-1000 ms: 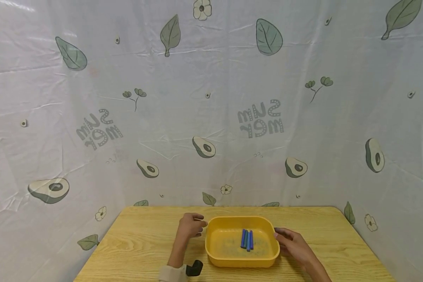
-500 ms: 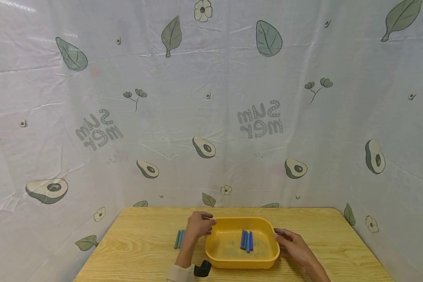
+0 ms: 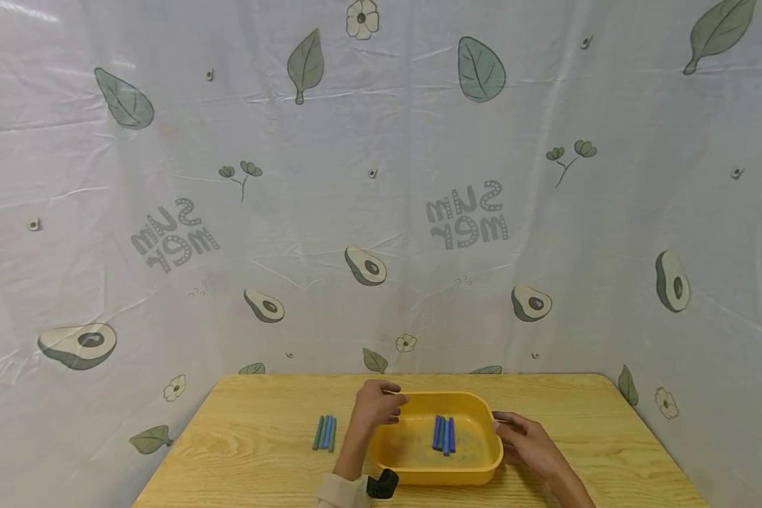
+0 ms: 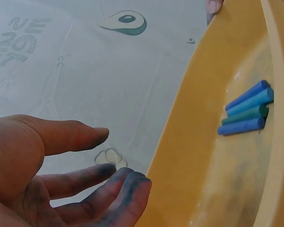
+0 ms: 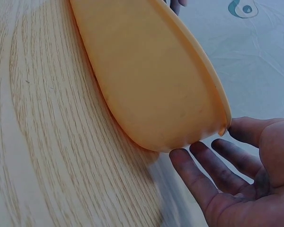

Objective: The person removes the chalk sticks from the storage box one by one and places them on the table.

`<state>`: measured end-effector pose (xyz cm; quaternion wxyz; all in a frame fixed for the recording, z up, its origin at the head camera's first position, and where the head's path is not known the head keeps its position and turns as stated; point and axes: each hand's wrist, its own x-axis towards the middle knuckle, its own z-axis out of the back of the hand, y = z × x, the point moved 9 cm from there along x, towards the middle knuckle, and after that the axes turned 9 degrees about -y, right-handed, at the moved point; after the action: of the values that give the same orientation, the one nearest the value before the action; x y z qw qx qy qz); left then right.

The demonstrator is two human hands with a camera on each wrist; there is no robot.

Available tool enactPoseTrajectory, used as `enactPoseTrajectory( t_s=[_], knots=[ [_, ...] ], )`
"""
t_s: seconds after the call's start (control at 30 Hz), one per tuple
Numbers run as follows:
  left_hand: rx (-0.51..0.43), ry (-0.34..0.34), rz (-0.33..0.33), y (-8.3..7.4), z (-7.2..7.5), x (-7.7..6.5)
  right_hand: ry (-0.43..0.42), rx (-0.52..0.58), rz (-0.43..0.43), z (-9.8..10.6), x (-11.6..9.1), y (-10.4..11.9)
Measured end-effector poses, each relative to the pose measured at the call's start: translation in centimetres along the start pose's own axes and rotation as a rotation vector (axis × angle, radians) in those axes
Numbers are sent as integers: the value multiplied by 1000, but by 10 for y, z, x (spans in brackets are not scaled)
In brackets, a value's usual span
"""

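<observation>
A yellow plastic tray (image 3: 444, 477) rests on the table, with several blue and green chalk sticks (image 3: 443, 434) lying side by side on its dusty floor. At the tray's left end is my left hand (image 3: 378, 405), fingers loosely bent and nothing between thumb and fingers. Its fingertips (image 4: 137, 189) are smudged dark and overlap the tray wall in the left wrist view. My right hand (image 3: 528, 442) holds the tray's right end. There, the thumb is at the rim and the fingertips (image 5: 179, 158) touch the outer wall.
More chalk sticks (image 3: 324, 433), green and blue, lie in a row on the wooden table (image 3: 254, 458) to the left of the tray. Behind the table hangs a pale curtain (image 3: 406, 296) printed with leaves and avocados. A black device (image 3: 382, 484) is worn on my left wrist.
My left hand has moved right, from beside the tray to over its left end, uncovering the row of chalk sticks on the table. The right hand and tray have stayed in place.
</observation>
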<state>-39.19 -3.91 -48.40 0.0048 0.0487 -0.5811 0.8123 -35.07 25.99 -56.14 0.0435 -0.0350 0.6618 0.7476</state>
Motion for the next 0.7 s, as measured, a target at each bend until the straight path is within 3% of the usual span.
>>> enactPoseTrajectory(
  t_s=[0.33,0.57,0.7],
  knots=[
    [-47,35,14,2,-25,-2,22,15,-16,-3,-2,-4],
    [-31,33,3,8,-40,1,6,9,-8,-2,-1,-2],
    [-47,55,29,11,-52,2,17,14,1,-2,-1,0]
  ],
)
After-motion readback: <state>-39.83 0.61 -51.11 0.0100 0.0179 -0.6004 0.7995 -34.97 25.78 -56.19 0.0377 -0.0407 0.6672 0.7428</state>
